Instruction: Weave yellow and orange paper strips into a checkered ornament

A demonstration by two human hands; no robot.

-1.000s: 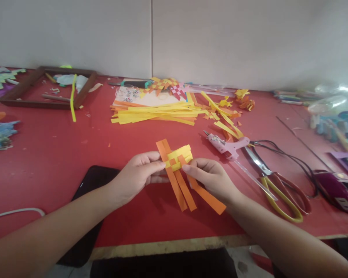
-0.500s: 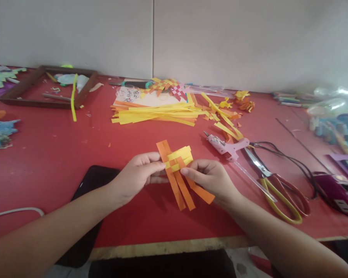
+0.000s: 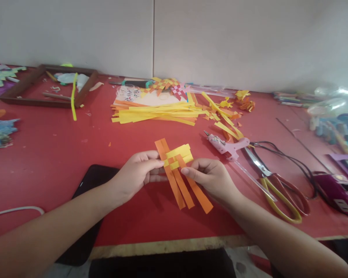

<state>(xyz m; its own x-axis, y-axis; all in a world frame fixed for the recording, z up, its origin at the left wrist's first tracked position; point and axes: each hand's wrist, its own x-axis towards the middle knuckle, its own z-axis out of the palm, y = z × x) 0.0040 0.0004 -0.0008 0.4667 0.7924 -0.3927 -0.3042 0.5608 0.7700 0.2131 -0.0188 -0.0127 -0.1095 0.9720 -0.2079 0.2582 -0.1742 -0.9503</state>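
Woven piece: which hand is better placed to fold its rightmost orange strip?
Probably the right hand: its thumb overlies that strip; the left hand pinches the left side of the woven piece.

A craft workspace (home or workshop is hard to say), red tabletop (image 3: pixel 60 150) against a pale wall (image 3: pixel 234 42), piled yellow and orange paper strips (image 3: pixel 156 113), pink glue gun (image 3: pixel 229 147) lying beside scissors (image 3: pixel 263 170)

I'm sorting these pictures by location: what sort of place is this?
Probably a craft workspace, though whether at home or in a workshop I can't tell. A pink glue gun, large scissors and a partly woven paper piece suggest it.
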